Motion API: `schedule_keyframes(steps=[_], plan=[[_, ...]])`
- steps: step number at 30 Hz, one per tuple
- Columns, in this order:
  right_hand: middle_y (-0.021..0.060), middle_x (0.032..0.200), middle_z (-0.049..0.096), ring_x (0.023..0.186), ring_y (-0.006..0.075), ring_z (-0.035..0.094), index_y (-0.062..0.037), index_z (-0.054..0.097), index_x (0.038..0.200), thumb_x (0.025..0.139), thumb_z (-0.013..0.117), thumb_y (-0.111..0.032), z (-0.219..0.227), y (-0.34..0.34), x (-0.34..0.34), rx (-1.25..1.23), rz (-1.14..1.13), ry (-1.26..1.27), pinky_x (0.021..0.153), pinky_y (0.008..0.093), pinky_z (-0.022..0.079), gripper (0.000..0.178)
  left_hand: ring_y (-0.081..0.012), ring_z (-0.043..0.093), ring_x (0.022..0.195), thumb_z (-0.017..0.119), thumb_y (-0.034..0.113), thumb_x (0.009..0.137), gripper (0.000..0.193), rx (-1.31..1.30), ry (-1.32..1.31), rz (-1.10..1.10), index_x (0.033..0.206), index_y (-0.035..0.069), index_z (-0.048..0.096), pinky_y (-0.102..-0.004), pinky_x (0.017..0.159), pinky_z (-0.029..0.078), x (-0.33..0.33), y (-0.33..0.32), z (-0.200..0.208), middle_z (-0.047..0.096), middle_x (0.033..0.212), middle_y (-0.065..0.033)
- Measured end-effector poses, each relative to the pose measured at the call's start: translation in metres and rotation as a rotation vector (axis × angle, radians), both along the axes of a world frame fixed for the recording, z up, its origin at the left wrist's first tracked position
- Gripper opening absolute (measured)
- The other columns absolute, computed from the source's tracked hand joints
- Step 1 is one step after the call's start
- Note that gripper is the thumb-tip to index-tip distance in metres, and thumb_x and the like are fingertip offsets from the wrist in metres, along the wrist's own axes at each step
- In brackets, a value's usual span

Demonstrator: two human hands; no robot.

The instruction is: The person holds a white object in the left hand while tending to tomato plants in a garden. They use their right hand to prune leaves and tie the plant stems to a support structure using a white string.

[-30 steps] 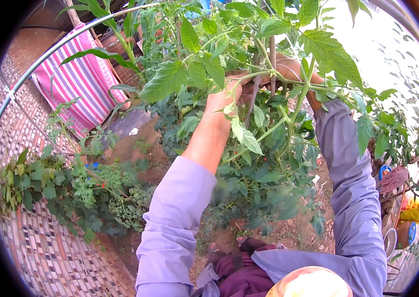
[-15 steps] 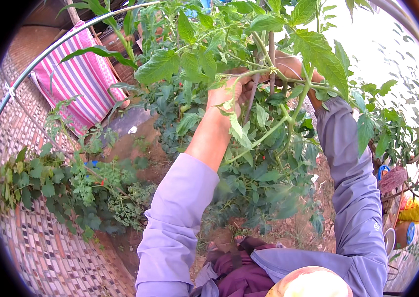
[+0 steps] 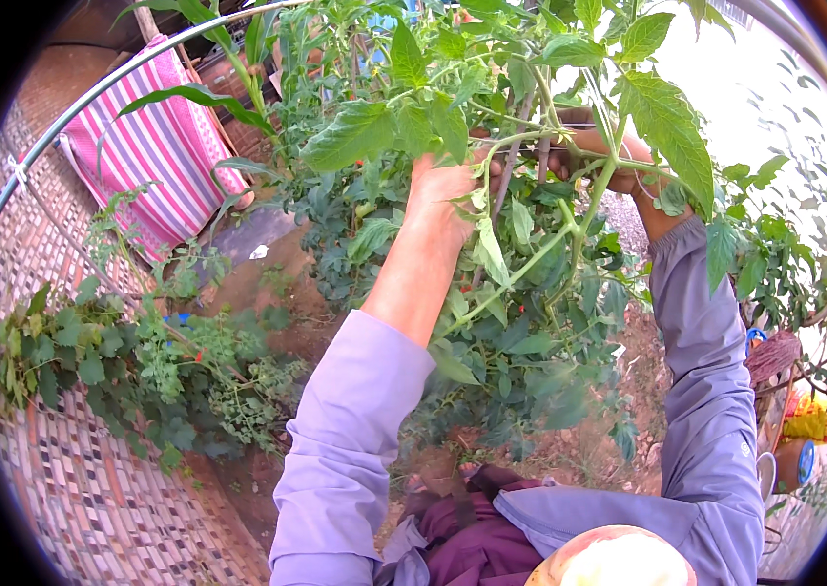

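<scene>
Both my hands are raised among the stems of a leafy tomato plant point(image 3: 579, 230), beside two thin wooden stakes point(image 3: 543, 156). My left hand point(image 3: 441, 190) is closed at the left of the stakes. Leaves and a curved stem cover its fingertips, so what they grip is hidden. On the other side, my right hand point(image 3: 619, 146) reaches in behind the main stem with its fingers bent together near the stakes. A thin pale string point(image 3: 643, 166) runs from these fingers across the hand. Large green leaves point(image 3: 665, 122) hang in front of my right hand.
A pink striped cloth point(image 3: 155, 146) hangs at the far left behind a curved pipe point(image 3: 72, 112). Low vines point(image 3: 130, 361) grow along the patterned paving point(image 3: 111, 488). More foliage point(image 3: 765, 254) stands at the right, above a blue-and-brown container point(image 3: 794, 461).
My right hand has shifted right and slightly down, the string now drawn out across it. The left hand stays by the stakes, turned a little. The top leaves have swayed right.
</scene>
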State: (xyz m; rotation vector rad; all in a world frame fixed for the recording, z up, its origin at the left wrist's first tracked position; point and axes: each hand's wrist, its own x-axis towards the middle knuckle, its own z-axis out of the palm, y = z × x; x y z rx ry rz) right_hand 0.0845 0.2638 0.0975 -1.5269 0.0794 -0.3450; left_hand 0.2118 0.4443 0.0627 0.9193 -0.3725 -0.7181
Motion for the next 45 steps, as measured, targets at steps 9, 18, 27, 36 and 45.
schedule_keyframes(steps=[9, 18, 27, 36, 45], plan=[[0.0114, 0.094, 0.067, 0.081, 0.0177, 0.067, 0.0026, 0.059, 0.111, 0.089, 0.066, -0.026, -0.001, 0.004, -0.018, -0.071, 0.016, -0.203, 0.07, 0.0299, 0.058, 0.037, -0.0218, 0.062, 0.078, 0.064, 0.008, 0.088, 0.024, -0.102, 0.039, -0.048, 0.11, 0.001, 0.057, -0.0372, 0.07, 0.057, 0.0, 0.003, -0.002, 0.064, 0.093, -0.0084], [0.0139, 0.11, 0.061, 0.104, 0.0188, 0.058, -0.0005, 0.057, 0.118, 0.091, 0.064, -0.026, -0.026, 0.008, -0.04, -0.172, -0.3, -0.133, 0.085, 0.0295, 0.05, 0.038, -0.0266, 0.064, 0.082, 0.06, 0.003, 0.089, 0.019, -0.195, 0.053, -0.034, 0.107, -0.001, 0.057, -0.0409, 0.071, 0.058, -0.008, 0.005, -0.001, 0.063, 0.093, -0.0155], [0.0082, 0.084, 0.063, 0.067, 0.0129, 0.057, 0.0014, 0.059, 0.106, 0.088, 0.066, -0.015, -0.015, 0.031, -0.065, -0.242, -0.414, -0.119, 0.061, 0.0246, 0.045, 0.025, -0.023, 0.062, 0.074, 0.06, 0.006, 0.09, 0.017, -0.291, 0.084, 0.026, 0.105, -0.002, 0.059, -0.0399, 0.073, 0.057, -0.016, 0.014, 0.0, 0.063, 0.085, -0.0117], [0.0021, 0.081, 0.058, 0.07, 0.0117, 0.057, -0.0026, 0.06, 0.098, 0.087, 0.069, -0.018, -0.029, -0.007, -0.027, 0.095, -0.204, -0.321, 0.061, 0.0255, 0.048, 0.021, -0.0183, 0.063, 0.086, 0.058, 0.002, 0.088, 0.019, -0.416, 0.008, -0.05, 0.107, 0.004, 0.057, -0.0339, 0.075, 0.055, -0.014, 0.018, -0.012, 0.062, 0.101, -0.0079], [0.0079, 0.091, 0.066, 0.076, 0.0132, 0.062, 0.0009, 0.059, 0.113, 0.084, 0.072, -0.021, 0.013, 0.019, 0.0, -0.117, -0.018, -0.147, 0.063, 0.0267, 0.053, 0.038, -0.0282, 0.065, 0.09, 0.061, 0.005, 0.089, 0.019, -0.54, -0.076, -0.044, 0.106, -0.003, 0.059, -0.0418, 0.086, 0.055, -0.022, 0.019, -0.01, 0.065, 0.102, -0.0163]])
